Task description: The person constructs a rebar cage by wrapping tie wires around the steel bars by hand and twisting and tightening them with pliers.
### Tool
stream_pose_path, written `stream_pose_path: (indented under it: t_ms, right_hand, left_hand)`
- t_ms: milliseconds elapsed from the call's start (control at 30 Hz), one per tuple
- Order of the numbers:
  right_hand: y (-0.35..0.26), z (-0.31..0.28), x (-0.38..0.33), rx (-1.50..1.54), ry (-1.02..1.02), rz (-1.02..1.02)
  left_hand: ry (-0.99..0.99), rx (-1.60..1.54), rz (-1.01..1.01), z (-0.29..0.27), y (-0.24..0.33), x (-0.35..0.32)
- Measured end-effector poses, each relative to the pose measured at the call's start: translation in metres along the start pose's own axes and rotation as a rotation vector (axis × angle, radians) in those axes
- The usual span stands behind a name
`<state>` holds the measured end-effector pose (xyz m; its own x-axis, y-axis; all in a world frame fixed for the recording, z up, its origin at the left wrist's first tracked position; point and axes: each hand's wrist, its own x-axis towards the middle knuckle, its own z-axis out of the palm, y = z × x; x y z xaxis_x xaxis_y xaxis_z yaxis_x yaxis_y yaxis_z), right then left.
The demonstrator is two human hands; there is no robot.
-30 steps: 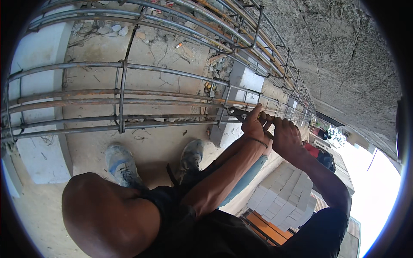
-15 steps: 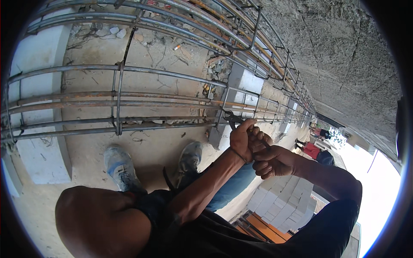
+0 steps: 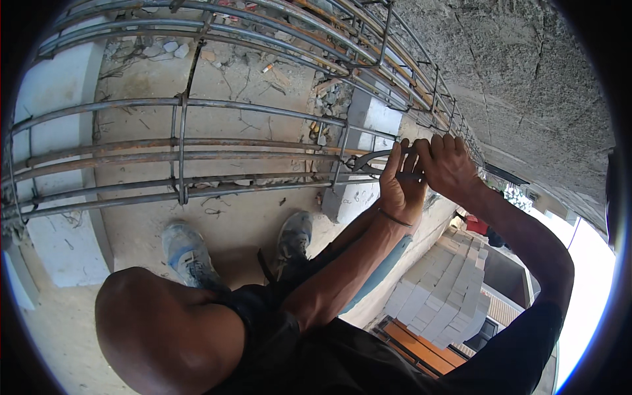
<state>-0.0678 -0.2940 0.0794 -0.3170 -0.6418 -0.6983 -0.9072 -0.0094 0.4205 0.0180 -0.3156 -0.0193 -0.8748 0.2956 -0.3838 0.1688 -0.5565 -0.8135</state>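
Observation:
A pair of dark metal pincers (image 3: 374,159) is held by both of my hands, lying roughly level with its handles spread apart. Its jaws touch the corner of a rebar cage (image 3: 263,158), where a stirrup (image 3: 342,148) crosses the lengthwise bars. Around the handles, nearer the jaws, my left hand (image 3: 403,187) is closed. My right hand (image 3: 451,164) grips the handle ends beside it, fingers bent over the top. A tie wire at the jaws is too small to make out.
A second rebar cage (image 3: 289,39) runs along the rough concrete wall (image 3: 487,66). White blocks (image 3: 359,197) stand under the bars. Rubble (image 3: 329,102) and wire scraps litter the ground. Below right are stacked pale blocks (image 3: 438,289) and an orange panel (image 3: 421,345); a person in red (image 3: 475,224) is farther off.
Both hands have moved up and to the right. The pincers have swung from slanting down to nearly level, and their handles have spread. The right hand now reaches over the handle ends.

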Motion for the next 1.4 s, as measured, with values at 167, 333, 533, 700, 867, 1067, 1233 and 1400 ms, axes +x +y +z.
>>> stream_pose_path:
  t_ms: [167, 333, 533, 700, 867, 1067, 1233, 1400]
  right_hand:
    - [-0.045, -0.027, -0.019, 0.366, -0.175, 0.282]
    - [-0.017, -0.025, -0.006, 1.156, -0.913, 0.303]
    - [-0.028, -0.011, -0.02, 1.772, -1.045, 0.516]
    - [-0.032, -0.012, -0.014, 0.122, -0.177, 0.059]
    - [-0.055, -0.022, -0.035, -0.172, -0.049, 0.085]
    - [-0.035, -0.056, -0.015, 1.138, -0.819, 0.502]
    - [-0.058, -0.016, -0.029, 1.799, -0.977, 0.663]
    - [-0.059, -0.004, -0.038, -0.011, -0.039, 0.225]
  left_hand:
    - [0.216, -0.022, -0.064, -0.028, 0.009, 0.008]
    - [-0.079, 0.036, -0.214, -0.056, 0.015, -0.005]
    - [-0.119, 0.142, -0.164, -0.042, 0.011, -0.019]
    - [-0.149, 0.084, -0.141, -0.071, 0.012, -0.017]
    - [-0.063, -0.091, 0.063, -0.021, 0.021, -0.011]
    - [-0.159, 0.128, -0.049, -0.051, 0.046, -0.007]
    - [-0.38, 0.132, -0.084, -0.057, 0.046, -0.013]
    - [-0.113, 0.616, 0.125, -0.08, 0.021, -0.023]
